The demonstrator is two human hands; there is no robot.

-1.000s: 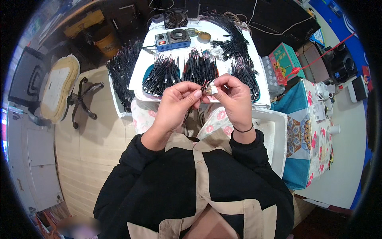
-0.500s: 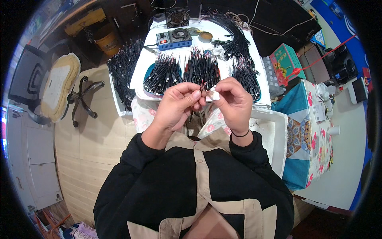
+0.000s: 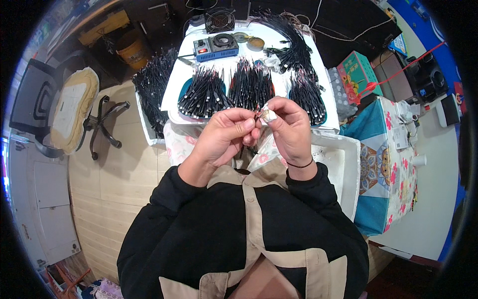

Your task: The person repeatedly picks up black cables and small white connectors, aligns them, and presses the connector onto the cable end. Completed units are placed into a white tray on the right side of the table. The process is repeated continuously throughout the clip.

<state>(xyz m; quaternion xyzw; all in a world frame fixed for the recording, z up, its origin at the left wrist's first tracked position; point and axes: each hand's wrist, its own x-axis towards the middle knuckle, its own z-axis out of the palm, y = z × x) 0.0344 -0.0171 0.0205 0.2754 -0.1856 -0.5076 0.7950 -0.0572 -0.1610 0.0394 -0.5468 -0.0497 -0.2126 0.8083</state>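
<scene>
Head view, L hand: thumb + fingertips pinching thin wire end, 12 o'clock of chest.
R hand: thumb/index closed on white scrap (tape or tissue, can't tell), right by wire.
Black cable bundles: on white tbl, 10, 12 + 2 o'clock from hands.
Blue solder pot: 11 o'clock.

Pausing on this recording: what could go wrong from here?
The wire pinched by the left hand is thin, so it could slip or bend.
The white material at the right hand's fingertips partly hides the wire, so a misplaced pinch might go unnoticed.
The blue device's red light is lit; if it runs hot, the nearby cables might suffer on touching it.
</scene>
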